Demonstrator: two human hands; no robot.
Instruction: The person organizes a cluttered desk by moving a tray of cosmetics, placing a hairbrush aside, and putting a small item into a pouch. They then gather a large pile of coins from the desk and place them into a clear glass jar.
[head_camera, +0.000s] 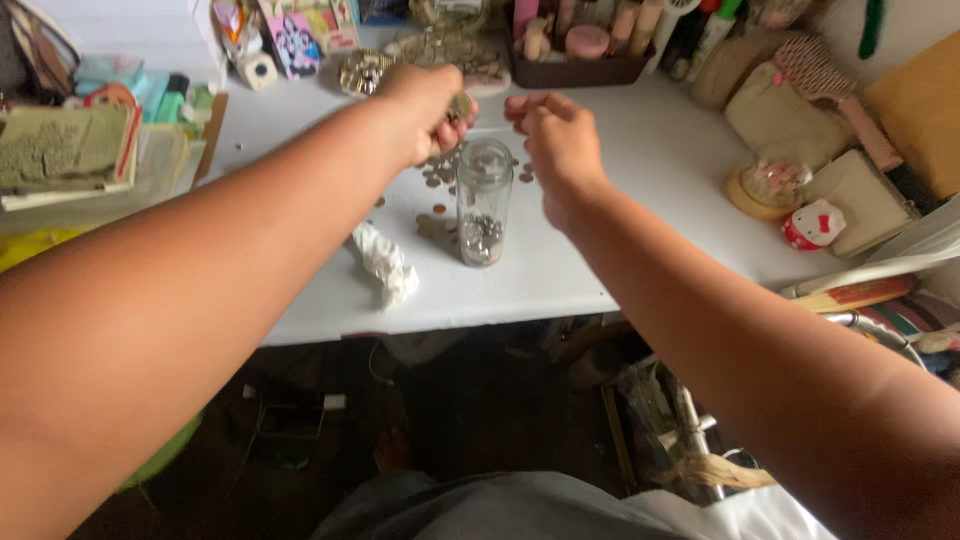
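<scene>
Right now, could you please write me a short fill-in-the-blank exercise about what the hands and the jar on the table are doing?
1. The clear glass jar stands upright on the white ____.
2. At the bottom of the jar lies a small heap of ____.
3. The left hand holds coins above and to the left of the jar, while the right hand hovers to the jar's ____.
4. A crumpled white tissue lies to the ____ of the jar.

Missing words: table; coins; right; left
</scene>
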